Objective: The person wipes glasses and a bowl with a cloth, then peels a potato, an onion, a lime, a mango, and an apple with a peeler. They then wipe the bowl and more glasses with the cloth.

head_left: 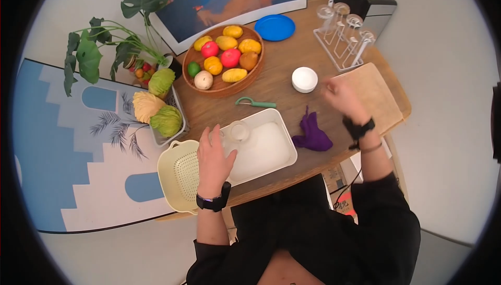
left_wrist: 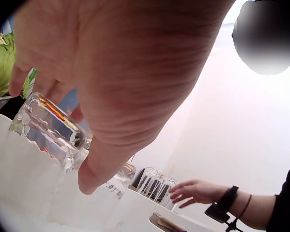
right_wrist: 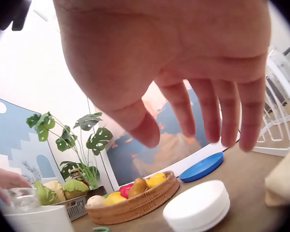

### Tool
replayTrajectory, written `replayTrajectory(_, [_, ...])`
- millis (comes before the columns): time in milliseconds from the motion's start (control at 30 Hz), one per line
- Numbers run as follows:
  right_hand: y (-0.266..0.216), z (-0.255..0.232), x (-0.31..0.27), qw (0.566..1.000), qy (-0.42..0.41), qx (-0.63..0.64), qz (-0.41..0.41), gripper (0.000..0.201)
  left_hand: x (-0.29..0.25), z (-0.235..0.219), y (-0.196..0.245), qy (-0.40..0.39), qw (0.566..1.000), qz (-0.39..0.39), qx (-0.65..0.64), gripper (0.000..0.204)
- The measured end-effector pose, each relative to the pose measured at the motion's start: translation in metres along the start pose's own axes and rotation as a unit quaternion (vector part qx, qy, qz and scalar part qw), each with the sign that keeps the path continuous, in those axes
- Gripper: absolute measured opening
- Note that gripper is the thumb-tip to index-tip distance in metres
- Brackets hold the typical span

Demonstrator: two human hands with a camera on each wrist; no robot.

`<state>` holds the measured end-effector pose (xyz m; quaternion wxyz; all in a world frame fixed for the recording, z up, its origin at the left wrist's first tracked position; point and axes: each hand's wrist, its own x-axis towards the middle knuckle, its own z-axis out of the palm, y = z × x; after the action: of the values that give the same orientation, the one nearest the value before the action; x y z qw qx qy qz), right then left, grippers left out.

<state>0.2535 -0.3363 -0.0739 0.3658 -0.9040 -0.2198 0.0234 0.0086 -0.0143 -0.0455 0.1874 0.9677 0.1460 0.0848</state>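
Note:
My left hand is over the left end of a white basin, fingers extended and thumb spread. In the left wrist view, a clear glass lies between its fingers and thumb; whether they touch it is unclear. A second glass stands in the basin just right of that hand. My right hand is above the table between a white bowl and a brown board. Its fingers hang apart with nothing in them, as the right wrist view shows, with the bowl below.
A yellow colander adjoins the basin's left side. Behind are a green peeler, a fruit basket, a blue plate and a crate of vegetables. A purple cloth lies right of the basin; a glass rack stands back right.

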Motion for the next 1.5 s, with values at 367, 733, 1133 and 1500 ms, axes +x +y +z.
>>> replayTrajectory(367, [-0.018, 0.105, -0.133, 0.981, 0.039, -0.181, 0.060, 0.070, 0.024, 0.017, 0.020, -0.016, 0.991, 0.091, 0.100, 0.079])
replayTrajectory(733, [-0.067, 0.053, -0.132, 0.925, 0.086, 0.366, 0.058, 0.051, -0.019, -0.047, 0.058, 0.137, 0.977, 0.076, -0.143, 0.067])
replayTrajectory(1133, [-0.149, 0.037, -0.142, 0.838, -0.144, 0.526, 0.002, 0.054, -0.080, -0.064, 0.043, 0.000, 0.751, 0.145, -0.644, 0.075])
replayTrajectory(1500, [-0.163, 0.044, -0.136, 0.766, -0.245, 0.589, 0.080, 0.050, -0.074, -0.059, 0.037, -0.064, 0.789, 0.274, -0.546, 0.067])
